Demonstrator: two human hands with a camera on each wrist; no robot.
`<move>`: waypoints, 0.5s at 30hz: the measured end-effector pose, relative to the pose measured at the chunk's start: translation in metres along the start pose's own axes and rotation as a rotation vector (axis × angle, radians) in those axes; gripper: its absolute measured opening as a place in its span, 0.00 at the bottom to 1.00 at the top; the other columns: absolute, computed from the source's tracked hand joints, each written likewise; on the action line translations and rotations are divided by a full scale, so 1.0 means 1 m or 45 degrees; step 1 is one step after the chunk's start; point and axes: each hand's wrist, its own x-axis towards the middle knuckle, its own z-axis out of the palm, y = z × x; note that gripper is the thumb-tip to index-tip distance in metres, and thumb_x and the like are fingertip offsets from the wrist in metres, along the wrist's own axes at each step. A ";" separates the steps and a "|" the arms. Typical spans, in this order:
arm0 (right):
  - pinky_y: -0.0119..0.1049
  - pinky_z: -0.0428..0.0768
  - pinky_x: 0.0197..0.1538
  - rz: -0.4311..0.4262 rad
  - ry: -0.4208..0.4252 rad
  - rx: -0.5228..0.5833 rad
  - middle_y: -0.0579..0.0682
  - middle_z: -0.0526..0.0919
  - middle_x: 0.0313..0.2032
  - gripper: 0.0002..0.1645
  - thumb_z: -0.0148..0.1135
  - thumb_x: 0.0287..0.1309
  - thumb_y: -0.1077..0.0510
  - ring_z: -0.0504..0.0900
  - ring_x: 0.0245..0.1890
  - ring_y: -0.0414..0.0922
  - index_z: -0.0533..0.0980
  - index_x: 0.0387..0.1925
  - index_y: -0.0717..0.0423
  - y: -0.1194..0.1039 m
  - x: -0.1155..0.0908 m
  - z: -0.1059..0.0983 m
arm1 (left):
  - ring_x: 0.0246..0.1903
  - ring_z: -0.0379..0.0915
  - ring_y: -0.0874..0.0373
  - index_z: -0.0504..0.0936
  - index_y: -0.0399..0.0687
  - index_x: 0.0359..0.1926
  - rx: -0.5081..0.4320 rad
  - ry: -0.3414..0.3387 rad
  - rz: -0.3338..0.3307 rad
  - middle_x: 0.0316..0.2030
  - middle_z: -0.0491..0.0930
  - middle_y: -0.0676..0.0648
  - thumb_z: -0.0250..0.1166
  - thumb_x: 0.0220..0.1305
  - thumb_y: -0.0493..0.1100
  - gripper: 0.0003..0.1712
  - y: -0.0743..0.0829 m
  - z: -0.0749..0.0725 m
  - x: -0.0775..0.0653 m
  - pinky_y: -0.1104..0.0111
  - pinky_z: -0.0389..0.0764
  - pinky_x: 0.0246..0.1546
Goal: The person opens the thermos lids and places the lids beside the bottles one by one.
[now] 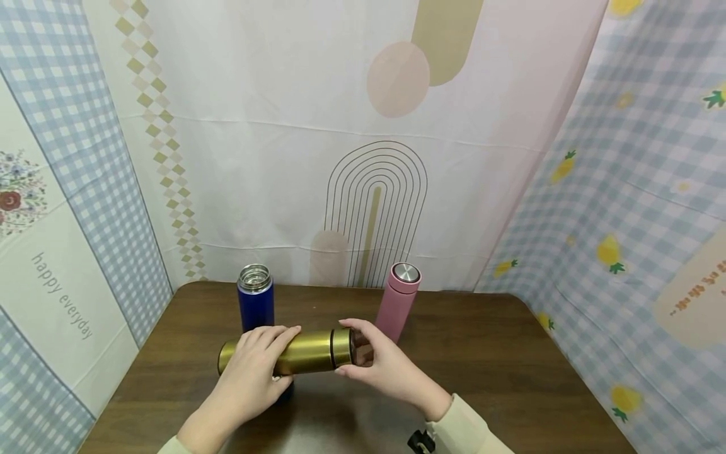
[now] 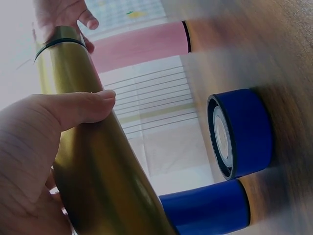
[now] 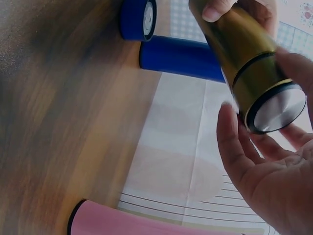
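A gold thermos [image 1: 306, 353] lies nearly level above the table, held in my left hand [image 1: 249, 372]. In the left wrist view the thumb of that hand [image 2: 34, 127] presses along the thermos body. My right hand [image 1: 382, 362] is at the other end, its thumb and fingers bent around the thermos cap [image 1: 342, 347]. The right wrist view shows the cap's silver top [image 3: 279, 110] facing the right palm. Behind the left hand stands a blue thermos [image 1: 256, 309] with its mouth uncovered. A blue cap [image 2: 244, 132] rests on the table, mostly hidden by the left hand in the head view.
A pink thermos [image 1: 397, 302] with its cap on stands behind the right hand. The brown wooden table [image 1: 482, 359] ends at a patterned cloth backdrop [image 1: 255, 176]. Checked cloth [image 1: 618, 189] hangs along the right side, with more on the left.
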 end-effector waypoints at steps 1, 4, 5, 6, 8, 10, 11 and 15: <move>0.36 0.82 0.40 -0.025 -0.002 0.003 0.46 0.71 0.55 0.43 0.73 0.52 0.52 0.78 0.44 0.46 0.62 0.67 0.39 0.000 0.000 0.000 | 0.51 0.70 0.49 0.74 0.47 0.62 -0.001 -0.005 -0.003 0.49 0.76 0.47 0.80 0.32 0.43 0.48 0.000 0.000 0.000 0.51 0.67 0.52; 0.37 0.82 0.42 -0.033 0.001 0.018 0.46 0.68 0.60 0.47 0.73 0.52 0.53 0.77 0.47 0.47 0.59 0.69 0.36 0.000 0.001 0.001 | 0.51 0.69 0.50 0.73 0.48 0.62 -0.010 -0.015 -0.014 0.49 0.76 0.48 0.80 0.32 0.44 0.49 -0.001 0.001 0.000 0.52 0.67 0.53; 0.37 0.82 0.42 -0.019 0.005 0.027 0.46 0.67 0.61 0.48 0.73 0.52 0.52 0.78 0.47 0.47 0.58 0.69 0.35 0.000 0.001 0.001 | 0.51 0.69 0.50 0.73 0.48 0.62 -0.014 -0.017 -0.017 0.49 0.76 0.48 0.80 0.32 0.44 0.49 -0.002 0.001 0.000 0.52 0.67 0.53; 0.38 0.82 0.43 0.000 0.013 0.033 0.46 0.67 0.61 0.48 0.73 0.51 0.50 0.78 0.46 0.47 0.58 0.70 0.35 0.000 0.002 0.001 | 0.51 0.70 0.50 0.73 0.48 0.62 -0.018 -0.019 -0.018 0.49 0.76 0.48 0.80 0.32 0.44 0.49 -0.002 0.001 0.000 0.52 0.67 0.53; 0.40 0.81 0.44 0.039 0.040 0.027 0.49 0.69 0.60 0.48 0.73 0.51 0.46 0.79 0.44 0.47 0.57 0.69 0.36 -0.001 0.002 0.002 | 0.51 0.70 0.51 0.73 0.48 0.62 -0.027 -0.021 -0.016 0.49 0.76 0.48 0.80 0.32 0.44 0.49 -0.002 0.002 0.001 0.52 0.67 0.53; 0.40 0.81 0.45 0.085 0.073 -0.003 0.49 0.70 0.57 0.46 0.71 0.51 0.41 0.79 0.43 0.45 0.59 0.69 0.38 -0.001 0.003 0.002 | 0.51 0.70 0.51 0.74 0.48 0.62 -0.033 -0.021 -0.010 0.49 0.76 0.48 0.80 0.32 0.44 0.49 -0.002 0.003 0.001 0.52 0.67 0.53; 0.41 0.80 0.46 0.104 0.089 -0.018 0.49 0.72 0.55 0.44 0.70 0.53 0.40 0.79 0.43 0.45 0.60 0.68 0.40 0.000 0.004 0.002 | 0.51 0.70 0.51 0.74 0.48 0.62 -0.033 -0.019 -0.007 0.49 0.76 0.48 0.80 0.32 0.44 0.49 -0.002 0.003 0.001 0.52 0.68 0.53; 0.37 0.79 0.43 0.189 0.137 -0.116 0.45 0.77 0.43 0.33 0.61 0.60 0.37 0.78 0.38 0.41 0.68 0.61 0.47 0.000 0.004 0.002 | 0.50 0.70 0.51 0.74 0.48 0.62 -0.028 -0.013 0.003 0.49 0.76 0.49 0.79 0.32 0.44 0.48 -0.002 0.005 0.002 0.52 0.68 0.52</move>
